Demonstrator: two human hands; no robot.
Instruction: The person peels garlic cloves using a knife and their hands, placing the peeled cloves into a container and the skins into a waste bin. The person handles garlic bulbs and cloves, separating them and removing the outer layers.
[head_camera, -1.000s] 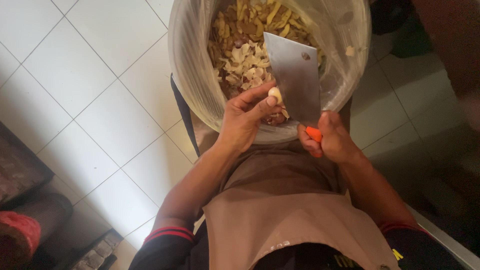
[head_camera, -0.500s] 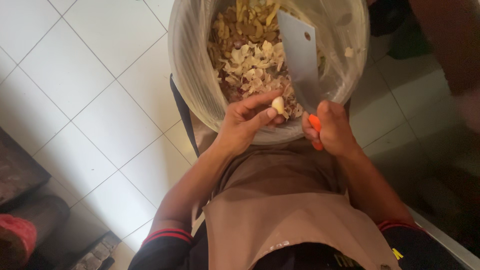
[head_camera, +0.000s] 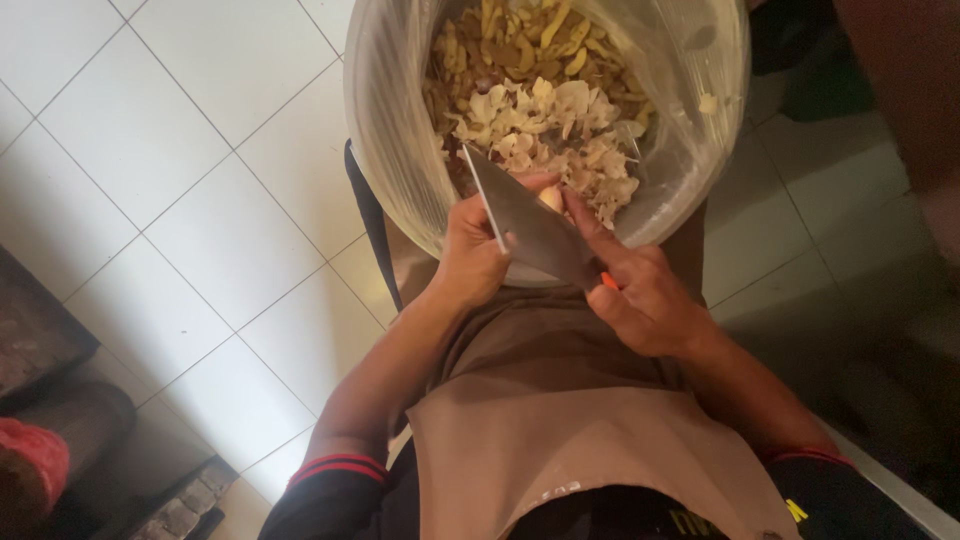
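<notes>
Seen from the head camera, the cleaver (head_camera: 530, 225) sits at the centre of the frame, just below the lower rim of the bucket. Its blade is broad, flat and rectangular, of dull grey metal with a thin bright edge along its left side. The long axis runs on a slant from upper left to lower right, the blunt far end pointing up toward the bucket and the orange handle (head_camera: 608, 282) at the lower right, only a sliver of it showing.

The right hand (head_camera: 640, 295) has its grip closed around that handle, forefinger stretched along the blade. The left hand (head_camera: 478, 255) is curled just left of the blade, its grip pinched on a small pale garlic clove (head_camera: 549, 197) that peeks out above the steel; most of it is hidden.

The bucket (head_camera: 400, 140) fills the upper middle, lined with a cloudy, crinkled plastic bag and heaped with papery cream and tan garlic peelings (head_camera: 535, 95).

Glossy white floor tiles (head_camera: 180, 180) with thin dark joints cover the left side. A smooth brown apron (head_camera: 560, 420) spreads across the lower centre.
</notes>
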